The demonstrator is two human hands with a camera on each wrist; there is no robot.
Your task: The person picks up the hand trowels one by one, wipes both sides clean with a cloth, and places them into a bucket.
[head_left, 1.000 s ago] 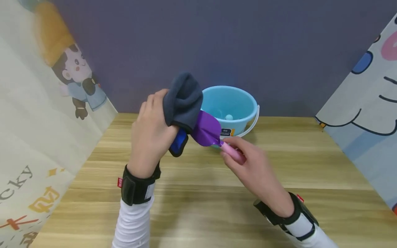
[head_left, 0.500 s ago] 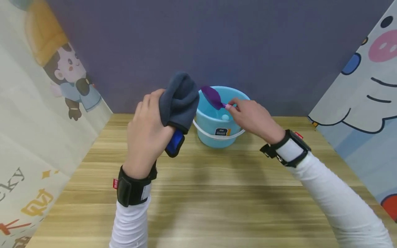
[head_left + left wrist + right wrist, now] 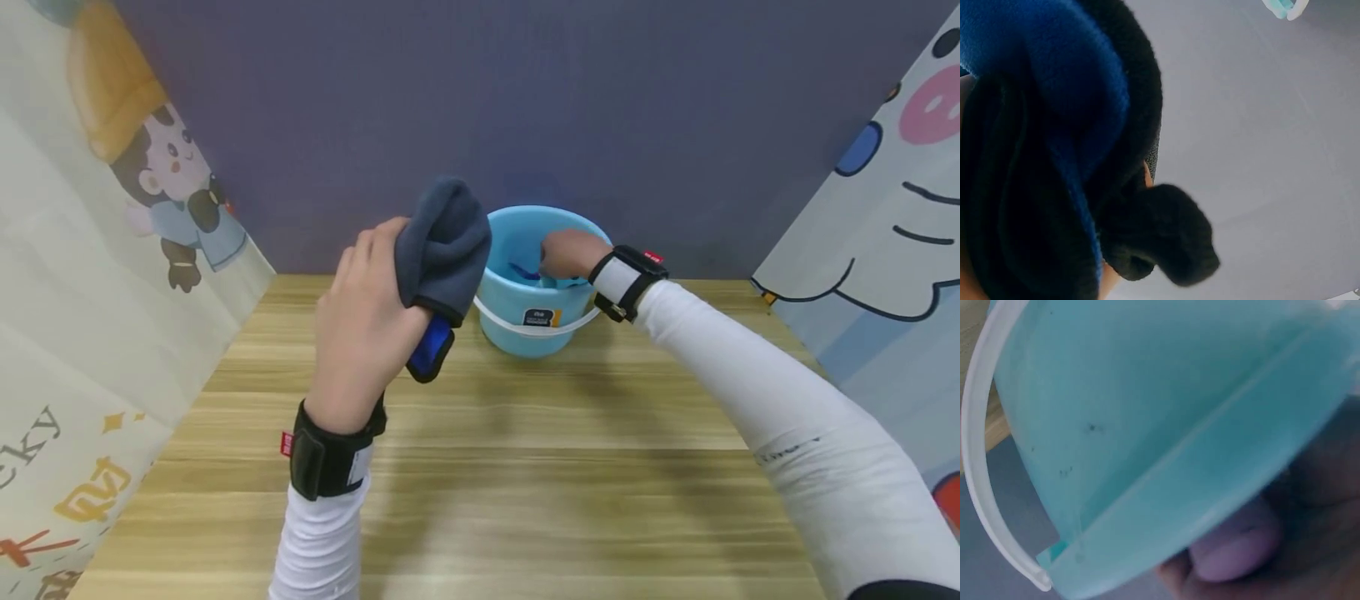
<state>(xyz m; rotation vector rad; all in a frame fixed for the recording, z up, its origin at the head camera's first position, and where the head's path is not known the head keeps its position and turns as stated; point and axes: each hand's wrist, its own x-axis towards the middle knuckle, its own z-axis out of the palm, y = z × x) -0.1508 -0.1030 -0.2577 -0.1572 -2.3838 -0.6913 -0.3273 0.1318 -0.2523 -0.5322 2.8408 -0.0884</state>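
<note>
My left hand (image 3: 367, 308) grips a bunched grey cloth (image 3: 446, 242) with a blue lining and black edging, raised over the table left of the bucket. Its blue pile fills much of the left wrist view. At the back of the table a light blue bucket (image 3: 497, 296) stands upright. My right hand (image 3: 568, 255) reaches inside it, holding a toy shovel (image 3: 1238, 550) by its pink handle. Only a bit of the purple blade shows past the fingers in the head view. A light blue piece (image 3: 557, 283) lies in the bucket below the hand.
The bucket's white handle (image 3: 525, 331) hangs down across its front. Behind the wooden table (image 3: 480, 483) rises a dark blue wall (image 3: 390, 100). Printed cloth panels with cartoon figures border the left and right sides.
My right hand has carried the shovel from beside the cloth, up over the bucket's rim and down inside. The left hand keeps its hold on the cloth in nearly the same place.
</note>
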